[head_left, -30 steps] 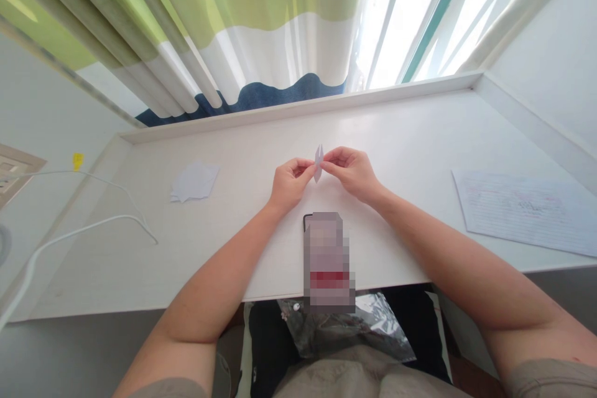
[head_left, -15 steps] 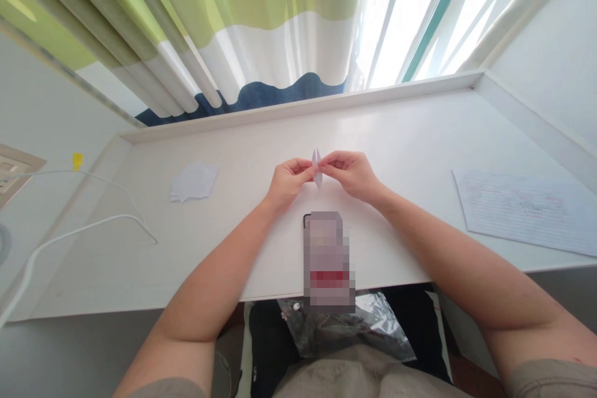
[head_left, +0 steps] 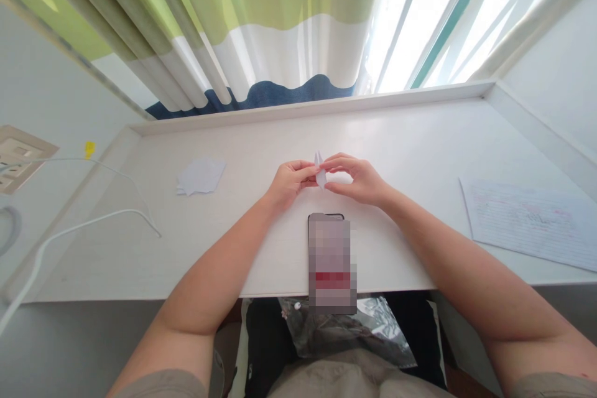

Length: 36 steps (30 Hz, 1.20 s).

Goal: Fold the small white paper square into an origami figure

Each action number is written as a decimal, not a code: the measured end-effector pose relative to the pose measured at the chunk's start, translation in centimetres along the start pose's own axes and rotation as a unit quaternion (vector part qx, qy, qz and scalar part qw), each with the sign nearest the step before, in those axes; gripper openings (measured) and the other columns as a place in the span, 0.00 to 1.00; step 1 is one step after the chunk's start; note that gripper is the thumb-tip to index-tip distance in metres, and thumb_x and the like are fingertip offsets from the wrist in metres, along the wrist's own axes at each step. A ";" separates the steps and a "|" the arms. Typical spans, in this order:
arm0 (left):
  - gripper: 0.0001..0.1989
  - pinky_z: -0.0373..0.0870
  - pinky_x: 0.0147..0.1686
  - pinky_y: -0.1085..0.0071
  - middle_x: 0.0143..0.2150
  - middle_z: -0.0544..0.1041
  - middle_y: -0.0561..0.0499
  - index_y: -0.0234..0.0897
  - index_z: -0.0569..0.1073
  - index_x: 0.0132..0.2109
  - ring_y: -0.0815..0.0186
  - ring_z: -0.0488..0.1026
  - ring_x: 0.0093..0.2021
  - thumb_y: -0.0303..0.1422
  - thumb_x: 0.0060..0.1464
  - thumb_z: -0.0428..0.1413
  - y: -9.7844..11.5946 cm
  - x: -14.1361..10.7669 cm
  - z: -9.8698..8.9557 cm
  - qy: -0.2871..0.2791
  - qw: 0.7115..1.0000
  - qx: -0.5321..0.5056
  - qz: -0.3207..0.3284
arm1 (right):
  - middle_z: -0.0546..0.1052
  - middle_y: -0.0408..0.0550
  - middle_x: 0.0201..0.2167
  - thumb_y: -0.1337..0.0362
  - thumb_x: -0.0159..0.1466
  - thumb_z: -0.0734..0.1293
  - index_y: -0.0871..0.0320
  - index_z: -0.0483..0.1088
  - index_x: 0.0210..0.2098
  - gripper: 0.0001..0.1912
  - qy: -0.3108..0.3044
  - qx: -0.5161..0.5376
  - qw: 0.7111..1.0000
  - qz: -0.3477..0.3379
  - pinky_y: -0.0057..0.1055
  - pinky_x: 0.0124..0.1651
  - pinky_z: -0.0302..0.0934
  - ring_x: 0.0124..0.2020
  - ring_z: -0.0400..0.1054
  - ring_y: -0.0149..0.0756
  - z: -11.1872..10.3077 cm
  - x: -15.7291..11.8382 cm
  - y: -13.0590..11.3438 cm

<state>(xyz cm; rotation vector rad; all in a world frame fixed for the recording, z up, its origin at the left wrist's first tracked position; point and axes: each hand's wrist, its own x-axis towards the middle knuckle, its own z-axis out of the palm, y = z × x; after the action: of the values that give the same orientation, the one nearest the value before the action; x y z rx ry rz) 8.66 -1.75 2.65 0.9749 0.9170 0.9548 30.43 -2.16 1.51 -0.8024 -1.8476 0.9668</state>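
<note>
A small folded white paper (head_left: 321,171) stands upright between my hands above the white desk (head_left: 261,242). My left hand (head_left: 293,183) pinches its left side between thumb and fingers. On the other side, my right hand (head_left: 354,177) touches the paper's right face with its fingertips, the thumb held apart lower down near the bottom edge. A phone (head_left: 332,261) with a blurred-out screen lies below the hands at the desk's front edge. Several overlapping white paper pieces (head_left: 201,176) rest on the desk to the left.
Lined sheets with writing (head_left: 532,221) lie at the right. A white cable (head_left: 93,217) crosses the left side near a wall socket (head_left: 23,158). A curtain (head_left: 280,50) hangs behind the raised back rim. A clear plastic bag (head_left: 349,329) is on the lap.
My right thumb has moved down and away from the fingers, opening its pinch on the paper. My left hand keeps its hold. The whole view has shifted slightly.
</note>
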 end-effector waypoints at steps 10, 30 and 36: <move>0.16 0.82 0.49 0.55 0.36 0.86 0.44 0.34 0.81 0.35 0.57 0.85 0.41 0.41 0.49 0.75 0.0 0.1 -0.2 0.019 1.000 0.010 0.000 | 0.82 0.50 0.50 0.62 0.66 0.77 0.47 0.81 0.49 0.12 -0.016 -0.145 0.986 -0.080 0.52 0.59 0.73 0.53 0.77 0.49 -0.5 -0.1 0.3; 0.20 0.83 0.45 0.58 0.31 0.85 0.49 0.37 0.74 0.42 0.64 0.82 0.31 0.39 0.53 0.77 -0.6 0.2 0.4 0.072 0.997 0.023 0.018 | 0.83 0.49 0.49 0.64 0.74 0.71 0.45 0.83 0.43 0.08 -0.027 -0.317 0.936 -0.151 0.51 0.55 0.70 0.52 0.73 0.49 0.3 -0.1 0.3; 0.25 0.82 0.52 0.55 0.39 0.88 0.44 0.35 0.79 0.49 0.60 0.85 0.39 0.38 0.50 0.79 -0.4 0.2 0.0 0.036 0.999 0.002 -0.001 | 0.84 0.49 0.50 0.65 0.75 0.69 0.46 0.82 0.45 0.08 -0.026 -0.358 0.919 -0.163 0.51 0.55 0.68 0.53 0.73 0.50 0.0 0.0 0.6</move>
<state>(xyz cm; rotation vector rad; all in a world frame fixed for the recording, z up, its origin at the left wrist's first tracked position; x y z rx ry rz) 8.85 -1.63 2.26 0.9483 0.9804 0.9916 30.51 -1.87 0.95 -0.8412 -2.3167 0.0736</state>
